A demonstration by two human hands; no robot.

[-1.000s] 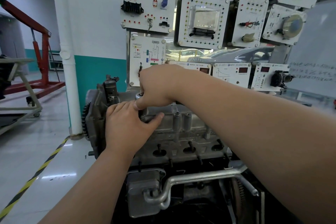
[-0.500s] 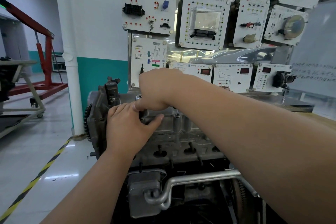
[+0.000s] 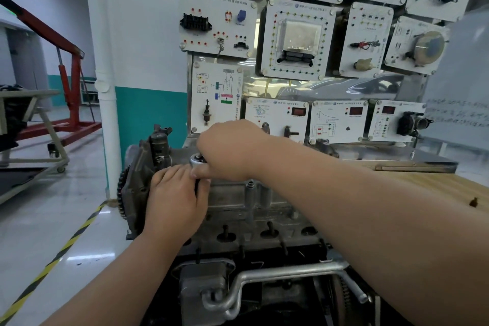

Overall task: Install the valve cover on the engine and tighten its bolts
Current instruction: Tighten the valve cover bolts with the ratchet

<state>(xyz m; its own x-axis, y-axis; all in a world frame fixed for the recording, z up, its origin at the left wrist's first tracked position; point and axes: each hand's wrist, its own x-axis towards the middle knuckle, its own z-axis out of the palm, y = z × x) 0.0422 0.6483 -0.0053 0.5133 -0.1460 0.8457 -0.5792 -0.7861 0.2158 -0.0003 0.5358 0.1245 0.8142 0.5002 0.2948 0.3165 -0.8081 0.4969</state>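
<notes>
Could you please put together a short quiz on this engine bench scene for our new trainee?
1. True or false: the right hand grips the ratchet above the engine, near its sprocket end.
2. The left hand: A) holds a loose bolt in the air; B) rests on the engine beside the ratchet; C) grips the silver pipe.
3. Fill in: the striped floor tape is yellow and ____.
Key: 1 true; 2 B; 3 black.
</notes>
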